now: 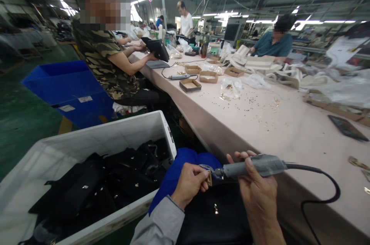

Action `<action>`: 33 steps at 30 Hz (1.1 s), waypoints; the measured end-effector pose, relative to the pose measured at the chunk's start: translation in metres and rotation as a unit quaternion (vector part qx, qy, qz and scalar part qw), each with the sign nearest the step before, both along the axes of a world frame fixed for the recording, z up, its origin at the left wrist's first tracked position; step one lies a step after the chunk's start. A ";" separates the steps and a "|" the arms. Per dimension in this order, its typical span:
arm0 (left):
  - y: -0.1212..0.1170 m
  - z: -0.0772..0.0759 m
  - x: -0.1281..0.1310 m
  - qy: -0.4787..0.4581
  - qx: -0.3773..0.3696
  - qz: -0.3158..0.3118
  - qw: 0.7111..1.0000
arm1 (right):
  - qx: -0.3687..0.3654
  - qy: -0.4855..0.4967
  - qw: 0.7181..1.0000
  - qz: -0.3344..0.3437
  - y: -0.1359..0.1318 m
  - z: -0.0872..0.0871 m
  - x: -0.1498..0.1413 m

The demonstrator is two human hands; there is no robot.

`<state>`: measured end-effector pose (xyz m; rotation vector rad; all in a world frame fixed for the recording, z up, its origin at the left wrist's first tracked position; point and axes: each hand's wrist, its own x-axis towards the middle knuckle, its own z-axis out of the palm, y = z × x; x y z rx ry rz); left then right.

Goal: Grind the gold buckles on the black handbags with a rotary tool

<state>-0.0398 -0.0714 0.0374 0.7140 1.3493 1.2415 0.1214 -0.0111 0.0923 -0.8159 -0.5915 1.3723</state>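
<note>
Beside the pale pink table (208, 114), a bin (108, 127) is white and holds black pieces (86, 187). Left of the table, another bin (72, 90) is bright blue, and a person's shirt (98, 56) shows brown, green and black camouflage. Beyond the table, one shirt (186, 24) is white, another (273, 46) teal.

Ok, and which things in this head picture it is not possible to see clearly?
Head view, all:
- Gold piece: partly covered by left hand.
- Gray tool, its tip: blurred; contact with the gold piece unclear.
- Black item below: cut by bottom edge, partly behind forearms.
- Cable: cut off by bottom edge.
- Black pieces in white bin: overlapping, so uncountable.
- Small bits on table: too small to identify.
</note>
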 end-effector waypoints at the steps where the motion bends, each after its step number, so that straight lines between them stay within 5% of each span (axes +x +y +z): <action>1: 0.000 0.000 0.000 0.001 0.000 0.000 1.000 | 0.000 0.000 1.000 0.000 0.000 0.000 0.000; 15: 0.002 -0.009 -0.001 0.009 -0.006 0.006 1.000 | -0.003 0.003 1.000 0.006 0.002 -0.005 0.004; 33: 0.003 -0.002 -0.001 -0.024 -0.036 0.022 0.999 | 0.005 0.001 1.000 -0.002 -0.001 -0.004 0.001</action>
